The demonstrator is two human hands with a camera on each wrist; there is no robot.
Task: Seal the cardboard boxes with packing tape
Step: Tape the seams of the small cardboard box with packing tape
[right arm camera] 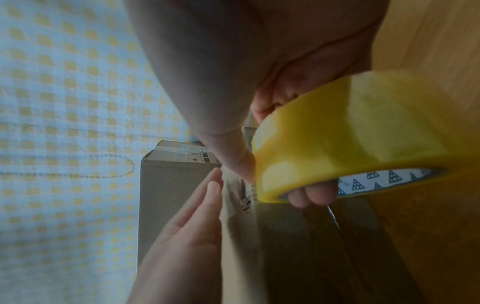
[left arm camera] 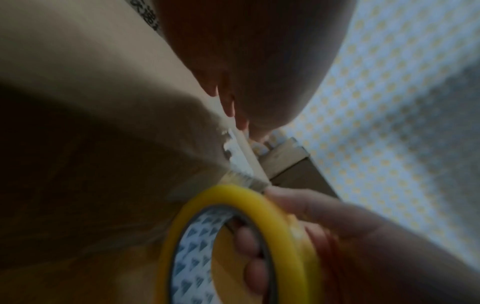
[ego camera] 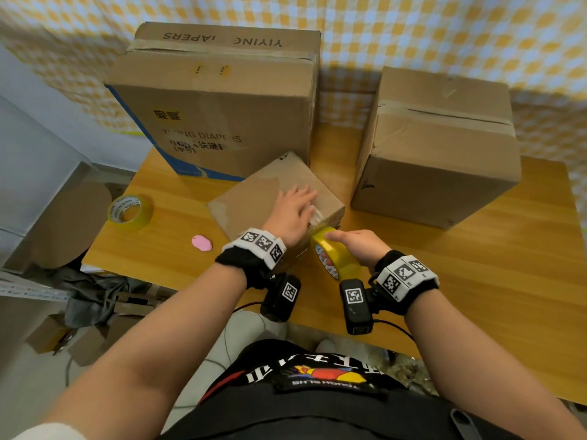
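A small cardboard box (ego camera: 254, 192) lies in the middle of the wooden table (ego camera: 460, 265). My left hand (ego camera: 292, 211) rests flat on its top with straight fingers, pressing near the right edge. My right hand (ego camera: 355, 246) grips a yellow tape roll (ego camera: 336, 258) at the box's near right corner, fingers through its core and thumb on the rim. A short strip of tape (ego camera: 317, 219) runs from the roll onto the box top. The roll (right arm camera: 350, 135) and the left hand's fingers (right arm camera: 205, 197) on the box also show in the right wrist view. The left wrist view shows the roll (left arm camera: 233, 236) too.
A big diaper box (ego camera: 222, 100) stands at the back left and a medium taped box (ego camera: 438, 147) at the back right. A second tape roll (ego camera: 128, 212) and a small pink object (ego camera: 201, 242) lie on the table's left part. Clutter sits on the floor to the left.
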